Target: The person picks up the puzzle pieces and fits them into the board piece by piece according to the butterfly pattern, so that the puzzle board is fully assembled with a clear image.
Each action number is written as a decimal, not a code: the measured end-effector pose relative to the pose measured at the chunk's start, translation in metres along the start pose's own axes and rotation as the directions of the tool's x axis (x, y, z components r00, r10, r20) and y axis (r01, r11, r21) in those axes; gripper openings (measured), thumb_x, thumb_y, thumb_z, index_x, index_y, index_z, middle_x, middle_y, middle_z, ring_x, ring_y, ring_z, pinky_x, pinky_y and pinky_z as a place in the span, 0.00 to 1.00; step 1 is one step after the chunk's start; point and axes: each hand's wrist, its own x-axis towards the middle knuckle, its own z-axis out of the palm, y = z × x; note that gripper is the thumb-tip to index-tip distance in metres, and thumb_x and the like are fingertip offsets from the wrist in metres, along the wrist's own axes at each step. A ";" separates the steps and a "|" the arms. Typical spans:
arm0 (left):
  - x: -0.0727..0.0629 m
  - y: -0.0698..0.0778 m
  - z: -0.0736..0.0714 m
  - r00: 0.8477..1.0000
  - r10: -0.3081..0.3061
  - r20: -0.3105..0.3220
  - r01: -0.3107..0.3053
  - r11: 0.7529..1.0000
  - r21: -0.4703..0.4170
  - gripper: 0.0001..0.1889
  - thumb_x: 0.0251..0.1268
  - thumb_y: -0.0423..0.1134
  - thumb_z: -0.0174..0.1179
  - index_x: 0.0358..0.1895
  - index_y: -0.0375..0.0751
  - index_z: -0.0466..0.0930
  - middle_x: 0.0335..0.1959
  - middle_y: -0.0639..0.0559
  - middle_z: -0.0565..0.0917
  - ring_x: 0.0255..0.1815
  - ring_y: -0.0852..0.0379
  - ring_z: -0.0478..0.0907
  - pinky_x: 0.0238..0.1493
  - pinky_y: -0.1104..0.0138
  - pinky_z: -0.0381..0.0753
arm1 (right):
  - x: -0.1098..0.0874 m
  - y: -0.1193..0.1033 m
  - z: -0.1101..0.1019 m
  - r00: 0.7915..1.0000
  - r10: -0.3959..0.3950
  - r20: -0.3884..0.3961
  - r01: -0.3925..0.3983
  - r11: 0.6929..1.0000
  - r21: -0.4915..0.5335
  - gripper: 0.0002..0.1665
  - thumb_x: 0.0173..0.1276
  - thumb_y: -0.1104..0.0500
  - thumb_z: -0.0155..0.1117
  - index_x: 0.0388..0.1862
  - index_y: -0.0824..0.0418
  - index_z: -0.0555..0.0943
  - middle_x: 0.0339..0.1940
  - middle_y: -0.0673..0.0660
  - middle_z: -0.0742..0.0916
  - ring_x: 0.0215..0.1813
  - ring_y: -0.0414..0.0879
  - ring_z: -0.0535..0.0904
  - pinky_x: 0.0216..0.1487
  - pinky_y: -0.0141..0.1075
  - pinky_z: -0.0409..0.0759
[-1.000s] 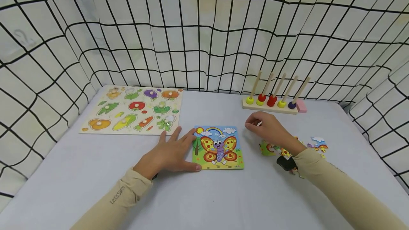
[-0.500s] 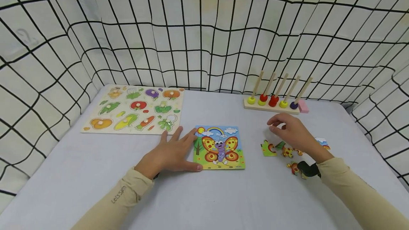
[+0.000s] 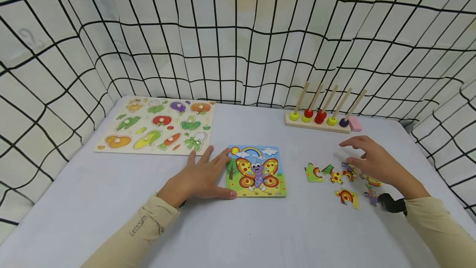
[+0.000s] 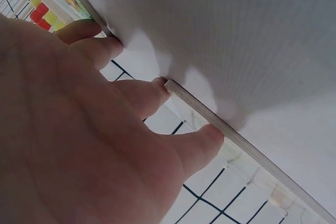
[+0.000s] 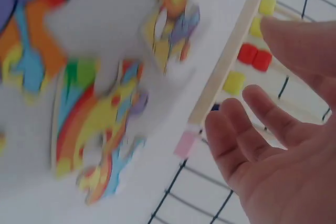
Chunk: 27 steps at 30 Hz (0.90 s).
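Note:
My left hand [image 3: 201, 181] lies with fingers spread at the left side of a square butterfly puzzle [image 3: 256, 173]. Its thumb and index finger touch that edge. In the left wrist view, the outer fingers [image 4: 202, 142] reach the edge of the vegetable board [image 4: 252, 153]. Over a scatter of loose jigsaw pieces [image 3: 314, 173] hovers my right hand [image 3: 383, 164], thumb and fingers parted, holding nothing. In the right wrist view, a rainbow-coloured piece [image 5: 79, 129] lies on the white surface, apart from the fingers. Some pieces are partly hidden beneath this hand.
A wooden peg board of vegetables [image 3: 104, 135] lies at the back left. At the back right stands a bead stacker [image 3: 317, 127] with upright pegs and a pink block [image 3: 355, 124] beside it. Black netting [image 3: 238, 44] over white sheeting encloses the table's back and sides.
My right hand has moved rightward from beside the butterfly puzzle to above the loose pieces, its fingers spreading apart and more pieces coming into sight. The left hand has stayed in place.

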 end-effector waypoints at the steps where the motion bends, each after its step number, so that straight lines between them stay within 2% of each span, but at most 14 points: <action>1: 0.000 0.000 0.000 1.000 0.001 0.001 -0.001 1.000 0.001 0.60 0.62 0.71 0.70 0.87 0.40 0.53 0.89 0.45 0.53 0.87 0.32 0.40 0.77 0.26 0.34 | -0.003 0.005 -0.002 1.000 -0.004 0.003 0.004 1.000 -0.004 0.27 0.74 0.66 0.72 0.70 0.66 0.79 0.70 0.73 0.75 0.67 0.70 0.73 0.56 0.61 0.82; 3: 0.001 -0.001 0.000 1.000 0.000 0.003 0.000 1.000 0.001 0.60 0.62 0.71 0.70 0.87 0.40 0.53 0.89 0.46 0.52 0.87 0.32 0.40 0.77 0.26 0.34 | -0.007 0.014 -0.007 1.000 -0.004 0.018 0.004 1.000 -0.002 0.31 0.73 0.66 0.73 0.73 0.67 0.76 0.74 0.75 0.70 0.71 0.74 0.68 0.59 0.70 0.78; 5: 0.001 -0.001 0.000 1.000 -0.002 0.005 0.002 1.000 0.000 0.60 0.62 0.71 0.70 0.87 0.40 0.53 0.89 0.46 0.52 0.87 0.32 0.40 0.77 0.26 0.34 | -0.010 0.021 -0.011 0.999 0.003 0.032 -0.003 1.000 -0.010 0.34 0.73 0.66 0.74 0.74 0.68 0.74 0.75 0.78 0.66 0.72 0.76 0.64 0.58 0.74 0.76; 13: -0.002 -0.001 0.000 1.000 -0.009 0.011 0.009 1.000 -0.005 0.60 0.62 0.71 0.71 0.87 0.41 0.53 0.89 0.45 0.53 0.87 0.32 0.40 0.77 0.26 0.34 | -0.019 0.045 -0.019 0.995 0.067 0.072 -0.064 0.997 -0.052 0.47 0.69 0.64 0.77 0.80 0.66 0.63 0.79 0.83 0.54 0.74 0.84 0.52 0.58 0.84 0.65; 19: -0.001 0.000 0.000 1.000 -0.004 0.008 0.004 1.000 -0.005 0.59 0.62 0.71 0.70 0.87 0.41 0.53 0.89 0.45 0.52 0.87 0.32 0.39 0.77 0.26 0.34 | -0.026 0.059 -0.021 0.987 0.133 0.086 -0.131 0.991 -0.029 0.56 0.66 0.66 0.79 0.83 0.65 0.55 0.81 0.83 0.45 0.77 0.85 0.40 0.59 0.88 0.56; 25: 0.000 0.001 0.000 1.000 -0.001 0.010 0.001 1.000 -0.008 0.59 0.62 0.71 0.70 0.87 0.40 0.54 0.89 0.46 0.52 0.87 0.32 0.39 0.77 0.26 0.33 | -0.034 0.069 -0.021 0.983 0.153 0.096 -0.150 0.988 -0.037 0.56 0.67 0.66 0.79 0.83 0.68 0.53 0.78 0.85 0.45 0.65 0.83 0.67 0.56 0.82 0.65; 27: 0.000 0.001 -0.001 1.000 -0.002 0.009 0.002 1.000 -0.005 0.59 0.62 0.71 0.70 0.87 0.40 0.54 0.89 0.46 0.52 0.87 0.32 0.40 0.77 0.26 0.33 | -0.035 0.073 -0.021 0.985 0.147 0.093 -0.144 0.989 -0.042 0.55 0.67 0.66 0.79 0.83 0.68 0.53 0.78 0.86 0.46 0.62 0.81 0.72 0.55 0.81 0.67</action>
